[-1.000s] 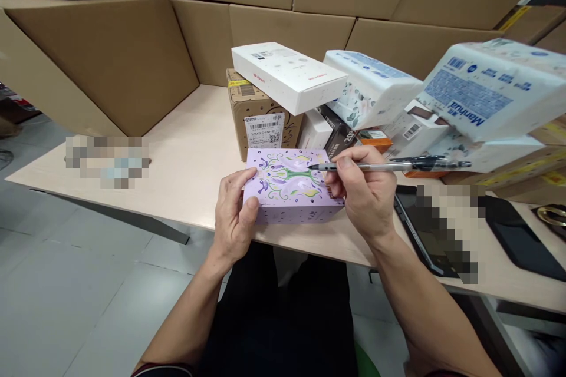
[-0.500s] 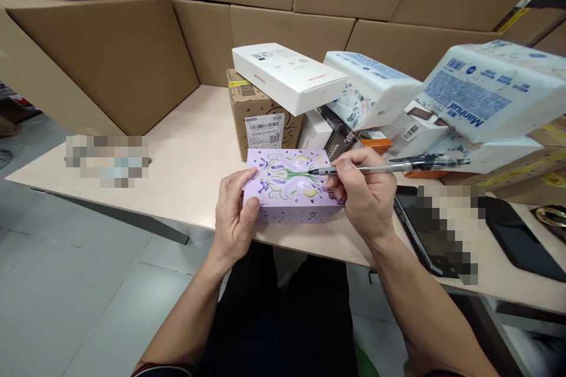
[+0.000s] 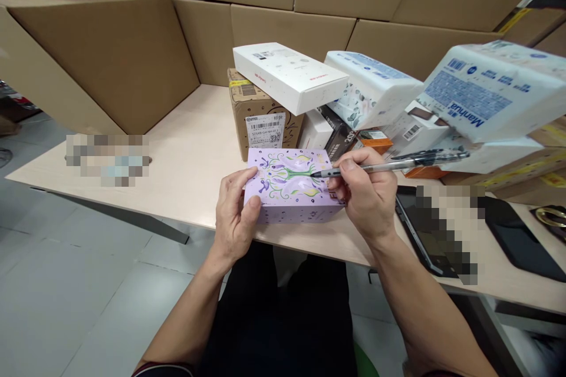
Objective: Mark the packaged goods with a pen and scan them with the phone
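Observation:
A lilac box (image 3: 289, 185) with a green and purple flower print lies near the front edge of the pale table (image 3: 190, 159). My left hand (image 3: 234, 212) grips its left end, thumb on the front face and fingers on top. My right hand (image 3: 365, 194) is closed on a clear pen with a black cap end (image 3: 398, 164). The pen lies nearly level, its tip touching the right part of the box's top.
Behind the lilac box stand a brown carton with a barcode label (image 3: 259, 115), a long white box (image 3: 289, 76) on top of it, and several white tissue packs (image 3: 490, 91). A dark tablet (image 3: 422, 230) lies to the right. Large cardboard boxes (image 3: 110, 53) wall the back.
The pen tip has slid slightly right and down on the box's top, and the pen's far end has risen a little. My left hand and the box have stayed put.

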A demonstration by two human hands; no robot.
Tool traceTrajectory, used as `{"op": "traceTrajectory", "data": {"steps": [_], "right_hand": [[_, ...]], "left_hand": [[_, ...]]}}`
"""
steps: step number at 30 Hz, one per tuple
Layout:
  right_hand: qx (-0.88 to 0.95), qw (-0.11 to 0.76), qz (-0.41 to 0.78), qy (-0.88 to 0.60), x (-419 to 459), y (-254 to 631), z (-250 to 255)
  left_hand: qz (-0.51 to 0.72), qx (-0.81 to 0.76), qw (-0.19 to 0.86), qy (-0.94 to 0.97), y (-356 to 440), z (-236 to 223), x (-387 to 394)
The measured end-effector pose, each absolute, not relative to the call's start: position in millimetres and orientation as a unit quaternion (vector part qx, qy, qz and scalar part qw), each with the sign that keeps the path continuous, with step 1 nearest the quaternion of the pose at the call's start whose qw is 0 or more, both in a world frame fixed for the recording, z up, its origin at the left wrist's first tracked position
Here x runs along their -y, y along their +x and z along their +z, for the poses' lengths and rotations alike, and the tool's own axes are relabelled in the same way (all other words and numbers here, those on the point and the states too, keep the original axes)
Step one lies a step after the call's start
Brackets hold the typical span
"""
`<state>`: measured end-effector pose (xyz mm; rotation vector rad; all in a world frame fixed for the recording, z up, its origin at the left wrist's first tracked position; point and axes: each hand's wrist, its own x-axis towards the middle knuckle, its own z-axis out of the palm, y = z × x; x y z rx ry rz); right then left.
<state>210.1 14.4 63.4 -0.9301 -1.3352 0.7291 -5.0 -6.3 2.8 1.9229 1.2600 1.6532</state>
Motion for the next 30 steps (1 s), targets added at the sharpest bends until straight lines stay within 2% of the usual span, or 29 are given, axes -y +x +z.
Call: {"op": "traceTrajectory", "data": {"steps": [19,30], "right_hand": [[0.576,0.618,0.351,-0.404,-12.1,210.4,63.2],[0.614,0.605,0.298,-0.411,-11.3,208.7,66.0]], "left_hand": [[0.58,-0.436,0.16,0.669,-4.8,2.3,6.2],[0.579,-0.439,0.159,0.669,-5.0,3.2,7.4]]}}
